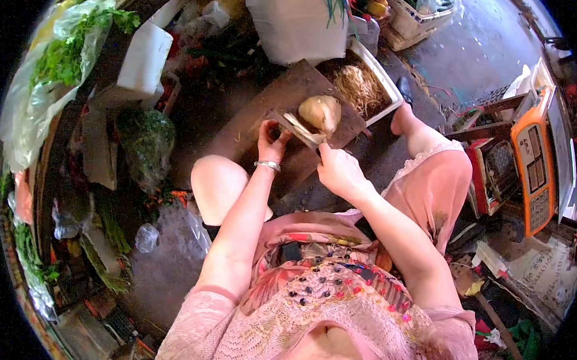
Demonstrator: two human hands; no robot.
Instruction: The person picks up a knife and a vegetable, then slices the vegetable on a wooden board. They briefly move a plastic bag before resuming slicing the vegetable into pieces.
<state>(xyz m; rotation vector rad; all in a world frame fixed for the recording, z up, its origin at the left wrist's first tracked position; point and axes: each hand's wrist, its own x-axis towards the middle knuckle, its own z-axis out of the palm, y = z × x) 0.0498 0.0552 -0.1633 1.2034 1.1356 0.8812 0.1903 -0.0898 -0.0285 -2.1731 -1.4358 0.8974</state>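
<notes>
A knife [279, 120] with a wide dark blade slants across the wooden board [239, 123], and my right hand [343, 173] is closed round its handle. A long pale piece [297, 126] lies along the blade. Just beyond it, on the board, rests a rounded, pale tan vegetable [320, 112] whose kind is unclear. My left hand [272, 141], with a bracelet at the wrist, is by the far end of the blade. Its fingers are half curled, with a dark gap between thumb and fingers.
Behind the board stand a white tub [301, 26] and a white-rimmed box [388, 97] of straw-like strips. Bagged greens [145, 141] and a white foam box [144, 58] are at the left. An orange scale [533, 171] stands at the right.
</notes>
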